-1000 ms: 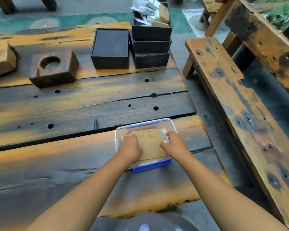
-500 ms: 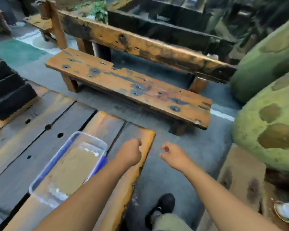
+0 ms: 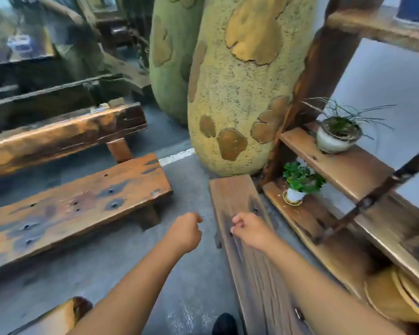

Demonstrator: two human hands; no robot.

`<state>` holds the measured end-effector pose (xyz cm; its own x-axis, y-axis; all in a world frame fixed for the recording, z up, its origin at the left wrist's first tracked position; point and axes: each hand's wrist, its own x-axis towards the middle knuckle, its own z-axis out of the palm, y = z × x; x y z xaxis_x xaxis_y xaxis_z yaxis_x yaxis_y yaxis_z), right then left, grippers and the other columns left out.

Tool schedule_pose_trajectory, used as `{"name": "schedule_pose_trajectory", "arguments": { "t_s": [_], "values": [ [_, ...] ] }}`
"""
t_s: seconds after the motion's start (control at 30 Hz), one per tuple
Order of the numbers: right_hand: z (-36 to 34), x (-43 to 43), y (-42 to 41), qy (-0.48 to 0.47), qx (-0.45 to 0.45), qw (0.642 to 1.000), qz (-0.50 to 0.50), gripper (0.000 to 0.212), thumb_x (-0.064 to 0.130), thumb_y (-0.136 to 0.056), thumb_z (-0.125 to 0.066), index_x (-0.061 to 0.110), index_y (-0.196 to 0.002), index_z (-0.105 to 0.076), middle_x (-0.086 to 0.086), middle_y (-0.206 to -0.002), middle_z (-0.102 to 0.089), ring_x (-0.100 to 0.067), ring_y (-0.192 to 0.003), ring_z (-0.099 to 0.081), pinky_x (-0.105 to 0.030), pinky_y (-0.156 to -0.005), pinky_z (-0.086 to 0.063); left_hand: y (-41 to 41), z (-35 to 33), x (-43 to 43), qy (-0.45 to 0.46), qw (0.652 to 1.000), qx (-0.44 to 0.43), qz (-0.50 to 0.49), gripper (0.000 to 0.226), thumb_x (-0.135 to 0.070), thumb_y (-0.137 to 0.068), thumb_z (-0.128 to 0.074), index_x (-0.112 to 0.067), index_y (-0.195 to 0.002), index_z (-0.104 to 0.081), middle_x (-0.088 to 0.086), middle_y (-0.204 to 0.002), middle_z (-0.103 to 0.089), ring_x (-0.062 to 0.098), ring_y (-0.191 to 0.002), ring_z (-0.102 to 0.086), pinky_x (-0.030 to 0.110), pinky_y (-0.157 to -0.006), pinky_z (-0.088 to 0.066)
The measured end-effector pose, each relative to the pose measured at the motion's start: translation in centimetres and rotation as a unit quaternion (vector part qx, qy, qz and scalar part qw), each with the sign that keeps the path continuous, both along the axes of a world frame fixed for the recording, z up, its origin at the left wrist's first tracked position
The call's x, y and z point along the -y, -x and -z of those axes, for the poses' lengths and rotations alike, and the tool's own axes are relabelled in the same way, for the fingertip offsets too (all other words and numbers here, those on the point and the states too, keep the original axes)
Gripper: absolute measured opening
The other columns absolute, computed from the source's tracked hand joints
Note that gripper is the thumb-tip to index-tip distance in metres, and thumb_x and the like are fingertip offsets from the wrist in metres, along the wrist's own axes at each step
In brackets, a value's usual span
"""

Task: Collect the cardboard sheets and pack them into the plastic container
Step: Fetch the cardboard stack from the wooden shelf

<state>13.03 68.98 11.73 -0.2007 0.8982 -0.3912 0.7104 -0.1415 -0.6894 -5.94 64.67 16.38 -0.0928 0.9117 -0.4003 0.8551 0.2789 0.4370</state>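
Neither the plastic container nor the cardboard sheets are in view now. My left hand (image 3: 184,230) hangs over the grey floor with its fingers curled into a loose fist, holding nothing. My right hand (image 3: 249,228) is also curled shut and empty, held above the end of a narrow brown wooden bench (image 3: 242,201). The two hands are a short gap apart at the same height.
An orange-stained wooden bench (image 3: 78,204) stands at left, with a heavy beam (image 3: 65,134) behind it. Large green-yellow mottled pillars (image 3: 237,93) rise ahead. A wooden shelf (image 3: 336,165) at right carries two potted plants (image 3: 298,182). My shoe (image 3: 224,322) is on the floor below.
The view has swung right, away from the table; the container with the cardboard has left the frame. Both hands let go of it and now hang curled and empty over floor and bench.
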Motion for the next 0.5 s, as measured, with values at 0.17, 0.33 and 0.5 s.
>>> {"name": "schedule_pose_trajectory", "arguments": {
  "t_s": [0.17, 0.33, 0.5],
  "values": [
    [-2.9, -1.7, -12.4, -0.008, -0.013, 0.983, 0.185, 0.021, 0.013, -0.086, -0.066, 0.005, -0.105, -0.065, -0.007, -0.087, -0.062, -0.019, -0.078, -0.059, -0.031, -0.077, -0.050, -12.5, -1.5, -8.3, 0.000, 0.982, -0.007, 0.191, 0.038, -0.006, -0.092, -0.052, -0.012, -0.129, -0.058, 0.013, -0.125, -0.064, 0.031, -0.117, -0.061, 0.034, -0.090, -0.049],
    [-6.9, -0.2, -22.3, -0.045, -0.010, 0.939, 0.342, 0.015, 0.017, -0.085, -0.066, 0.012, -0.099, -0.067, -0.005, -0.085, -0.067, -0.020, -0.079, -0.064, -0.027, -0.071, -0.049, -23.6, -3.8, -13.5, -0.051, 0.937, 0.011, 0.346, 0.023, -0.009, -0.086, -0.054, -0.009, -0.106, -0.064, 0.014, -0.107, -0.069, 0.033, -0.106, -0.064, 0.034, -0.081, -0.047],
    [-10.5, -0.1, -29.0, -0.065, 0.017, 0.897, 0.437, 0.015, 0.019, -0.086, -0.066, 0.010, -0.098, -0.066, -0.004, -0.085, -0.064, -0.021, -0.084, -0.062, -0.031, -0.083, -0.047, -32.7, -6.7, -17.7, -0.087, 0.887, 0.051, 0.452, 0.031, -0.012, -0.089, -0.057, -0.010, -0.119, -0.065, 0.013, -0.117, -0.069, 0.029, -0.114, -0.063, 0.031, -0.094, -0.047]
  ]
}}
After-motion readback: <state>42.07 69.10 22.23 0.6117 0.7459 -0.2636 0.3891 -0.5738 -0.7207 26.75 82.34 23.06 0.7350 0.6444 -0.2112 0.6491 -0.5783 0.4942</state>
